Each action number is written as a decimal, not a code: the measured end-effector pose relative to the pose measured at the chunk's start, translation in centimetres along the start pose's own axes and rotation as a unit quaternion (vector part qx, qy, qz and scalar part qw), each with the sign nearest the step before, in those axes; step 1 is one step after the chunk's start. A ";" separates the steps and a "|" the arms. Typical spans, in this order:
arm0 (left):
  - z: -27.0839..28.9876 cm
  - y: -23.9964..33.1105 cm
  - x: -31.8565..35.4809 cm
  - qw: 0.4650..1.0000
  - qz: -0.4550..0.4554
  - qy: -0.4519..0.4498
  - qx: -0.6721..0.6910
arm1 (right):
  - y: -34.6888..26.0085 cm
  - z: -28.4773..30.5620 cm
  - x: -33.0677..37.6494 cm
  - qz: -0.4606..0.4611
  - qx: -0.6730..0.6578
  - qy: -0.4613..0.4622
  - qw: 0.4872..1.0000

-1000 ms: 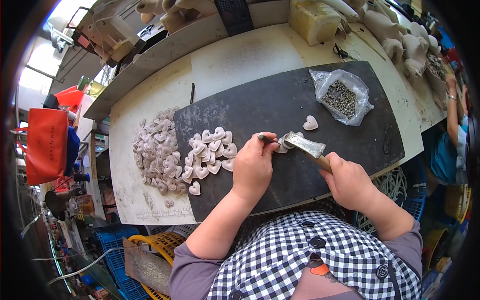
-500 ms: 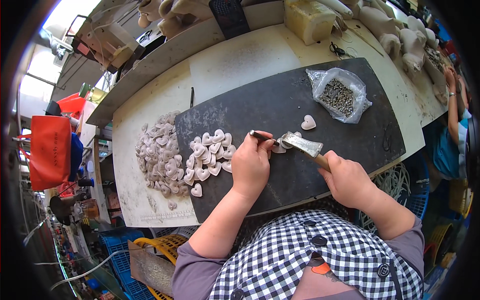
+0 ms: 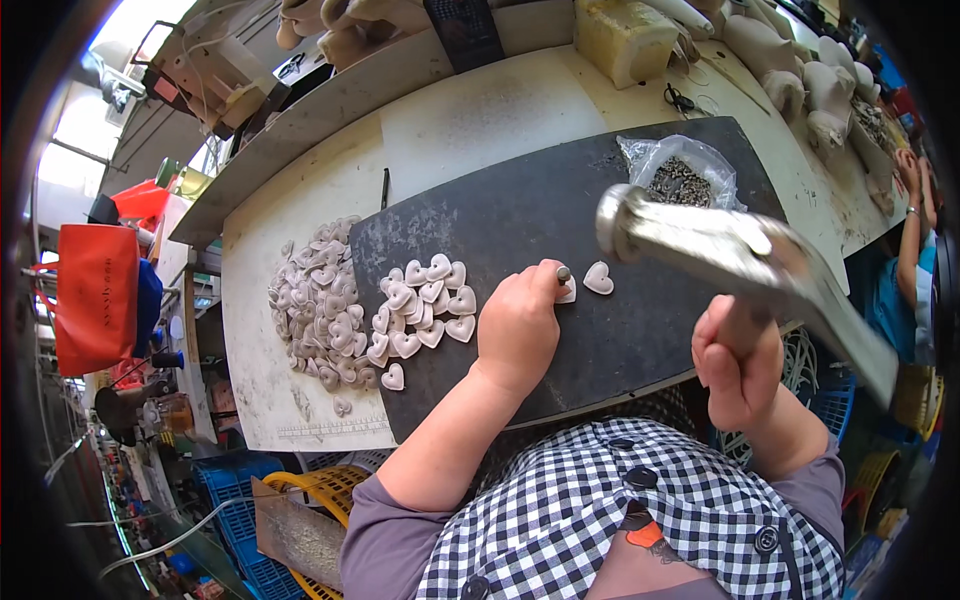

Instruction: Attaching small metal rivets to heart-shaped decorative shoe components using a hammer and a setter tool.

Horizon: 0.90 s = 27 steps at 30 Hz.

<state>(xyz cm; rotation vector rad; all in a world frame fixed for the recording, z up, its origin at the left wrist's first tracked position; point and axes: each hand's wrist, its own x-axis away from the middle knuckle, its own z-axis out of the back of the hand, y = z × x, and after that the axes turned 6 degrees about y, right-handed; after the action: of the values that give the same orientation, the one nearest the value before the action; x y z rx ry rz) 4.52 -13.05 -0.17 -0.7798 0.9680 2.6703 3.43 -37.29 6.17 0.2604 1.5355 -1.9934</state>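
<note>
My left hand (image 3: 520,330) is closed around a dark metal punch (image 3: 563,273) that stands about upright, its top end showing above the fingers. Under it, a pale heart-shaped piece (image 3: 570,293) lies on the black board, mostly hidden by the hand. Another heart piece (image 3: 598,278) lies just to the right. My right hand (image 3: 738,360) grips the handle of a metal-headed hammer (image 3: 720,238), lifted well above the board and blurred in part. Left of my left hand is a loose group of heart pieces (image 3: 430,290).
A big pile of heart pieces (image 3: 320,300) covers the table's left part. An open plastic bag of small metal studs (image 3: 680,182) sits at the board's far right, partly behind the hammer. Scissors (image 3: 678,98) and a yellowish block (image 3: 628,45) lie farther back. Another person's arms (image 3: 912,200) show at far right.
The hammer has risen from low over the heart pieces, up and to the right. My left hand has shifted right, and the punch has gone from slanted to about upright.
</note>
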 end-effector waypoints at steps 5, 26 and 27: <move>-0.1 0.0 0.8 0.999 0.007 0.007 -0.040 | 0.0 -0.9 -2.2 -0.101 0.172 -0.119 0.973; -1.0 1.0 -2.5 0.990 -0.055 -0.117 -0.061 | 1.0 1.6 1.0 -0.243 0.164 -0.032 0.955; -1.5 0.9 -2.5 0.987 -0.037 -0.139 -0.076 | 1.0 1.7 1.5 -0.243 0.167 -0.033 0.955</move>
<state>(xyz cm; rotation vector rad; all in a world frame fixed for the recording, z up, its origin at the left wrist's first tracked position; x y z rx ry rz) 6.92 -14.68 0.69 -0.4417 0.6603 2.7162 3.18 -39.51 5.14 -0.0613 1.2988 -2.6205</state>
